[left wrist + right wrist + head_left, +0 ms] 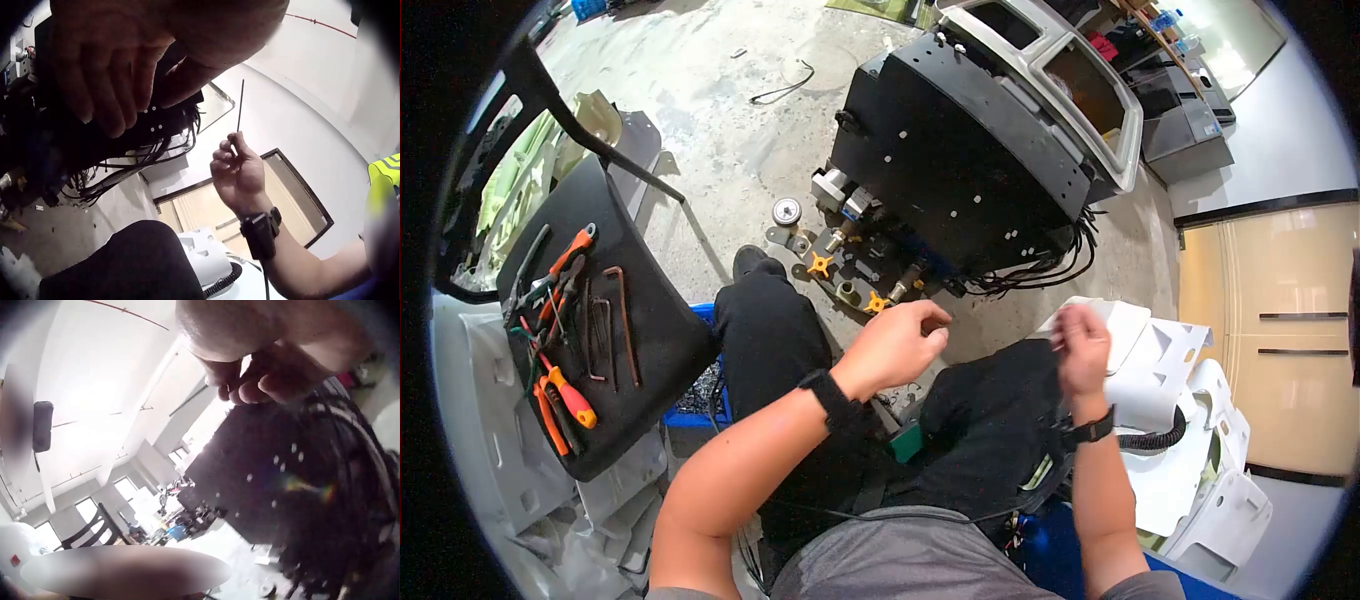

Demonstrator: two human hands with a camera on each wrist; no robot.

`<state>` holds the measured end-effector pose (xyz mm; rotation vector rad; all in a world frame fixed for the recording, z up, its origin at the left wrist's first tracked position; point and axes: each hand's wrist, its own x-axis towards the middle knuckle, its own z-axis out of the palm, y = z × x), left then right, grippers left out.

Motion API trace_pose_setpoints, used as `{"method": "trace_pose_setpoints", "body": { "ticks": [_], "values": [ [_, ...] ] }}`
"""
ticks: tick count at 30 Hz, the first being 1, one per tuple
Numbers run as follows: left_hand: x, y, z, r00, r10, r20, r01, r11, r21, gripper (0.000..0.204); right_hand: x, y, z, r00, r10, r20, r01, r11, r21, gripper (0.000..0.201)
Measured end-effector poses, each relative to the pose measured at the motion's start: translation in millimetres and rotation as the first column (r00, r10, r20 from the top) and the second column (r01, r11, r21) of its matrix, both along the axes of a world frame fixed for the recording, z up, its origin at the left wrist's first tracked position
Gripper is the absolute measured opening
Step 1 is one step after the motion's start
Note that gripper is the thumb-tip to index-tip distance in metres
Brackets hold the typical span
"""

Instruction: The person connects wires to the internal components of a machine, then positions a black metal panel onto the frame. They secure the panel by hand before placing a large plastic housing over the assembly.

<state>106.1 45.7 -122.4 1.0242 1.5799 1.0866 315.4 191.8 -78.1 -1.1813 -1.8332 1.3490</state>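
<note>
My right hand [1083,345] [240,175] [275,344] is raised above the right thigh, and pinches a thin dark rod [241,103] [189,400] that points upward in the left wrist view. In the head view the rod cannot be made out. Over the gap between the knees, my left hand [900,343] [125,56] has loosely bent fingers and no object visible in it. Just beyond it are yellow star-shaped knobs [877,302] on brass fittings, by a large black panelled machine [950,165] [150,119] [250,469].
At the left, a black chair seat [650,340] bears pliers, hex keys and a screwdriver [572,398]. A blue crate [693,412] stands beside the left leg. White moulded parts [1157,350] lie at the right, and black cables [1040,278] hang from the machine.
</note>
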Motion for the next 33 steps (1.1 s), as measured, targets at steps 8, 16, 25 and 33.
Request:
{"method": "trace_pose_setpoints", "body": {
  "ticks": [8,16,25,33],
  "values": [
    [-1,64,-34,0.989,-0.019,0.145,0.039,0.991,-0.132,0.037,-36,-22,-70,0.981,-0.140,-0.137,0.005,0.717,-0.697,0.018],
    [-13,87,-48,0.972,0.031,0.231,0.019,0.977,-0.211,0.030,-56,-27,-91,0.976,-0.137,-0.171,-0.083,0.491,-0.867,0.016],
    [-23,107,-83,0.996,-0.049,0.072,0.067,0.960,-0.271,0.029,-73,-17,-114,0.993,0.092,-0.071,-0.114,0.646,-0.755,0.015],
    [-25,118,-79,1.000,-0.019,0.013,0.021,0.978,-0.209,0.028,-84,-13,-120,0.989,0.000,-0.148,-0.116,0.624,-0.773,0.015]
  ]
}}
